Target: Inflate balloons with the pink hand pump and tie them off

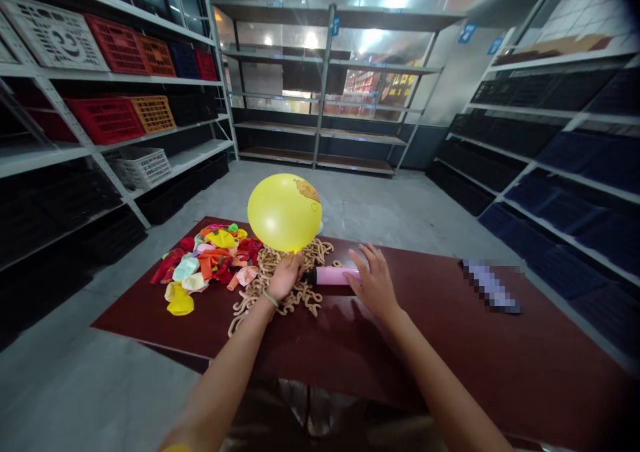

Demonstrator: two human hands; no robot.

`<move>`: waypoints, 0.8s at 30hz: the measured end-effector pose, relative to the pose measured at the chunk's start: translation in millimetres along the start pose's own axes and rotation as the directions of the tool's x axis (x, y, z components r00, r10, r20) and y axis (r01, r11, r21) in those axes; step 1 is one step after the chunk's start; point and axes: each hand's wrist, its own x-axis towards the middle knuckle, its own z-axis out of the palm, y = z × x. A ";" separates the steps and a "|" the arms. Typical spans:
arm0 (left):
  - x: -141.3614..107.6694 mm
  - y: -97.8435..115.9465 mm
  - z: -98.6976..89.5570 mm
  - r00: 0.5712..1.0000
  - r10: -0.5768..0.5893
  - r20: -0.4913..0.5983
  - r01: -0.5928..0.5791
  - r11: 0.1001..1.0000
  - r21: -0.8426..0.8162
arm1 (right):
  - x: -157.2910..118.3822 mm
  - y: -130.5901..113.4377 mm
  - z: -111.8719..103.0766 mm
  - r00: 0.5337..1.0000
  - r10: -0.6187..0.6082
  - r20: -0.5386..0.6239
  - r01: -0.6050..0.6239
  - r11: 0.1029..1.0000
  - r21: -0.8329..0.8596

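Note:
An inflated yellow balloon (284, 213) with a brown printed figure stands above my left hand (287, 275), whose fingers are closed round its neck. A pink pump (336, 276) with a black end lies sideways, its black end beside my left hand. My right hand (373, 282) is at the pump's other end, fingers spread, with the thumb near the pink tube. Beneath and around my left hand is a heap of tan curled strings (305, 297). Left of it lies a pile of flat balloons (215, 259) in red, orange, yellow, white and pale green.
The dark red table (430, 332) carries a blurred purple object (491, 285) at the right. Beyond it, a metal rack (320, 129) stands across the floor. Shelves with coloured crates (107, 119) line the left side, and dark blue and black crates (555, 205) fill the right shelves.

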 end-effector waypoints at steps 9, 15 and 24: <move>-2.8 60.5 8.8 0.977 0.017 0.214 -0.047 0.990 0.135 | 87.0 -13.2 -68.1 0.870 -0.385 0.307 0.399 0.917 0.020; -0.9 69.9 17.3 0.980 0.079 0.181 -0.100 0.989 0.113 | 114.0 -36.3 -77.7 0.798 -0.520 0.305 0.533 0.845 0.048; -8.1 79.5 19.6 0.958 0.060 0.279 -0.108 0.981 0.160 | 102.5 -25.8 -60.9 0.802 -0.493 0.337 0.529 0.848 -0.018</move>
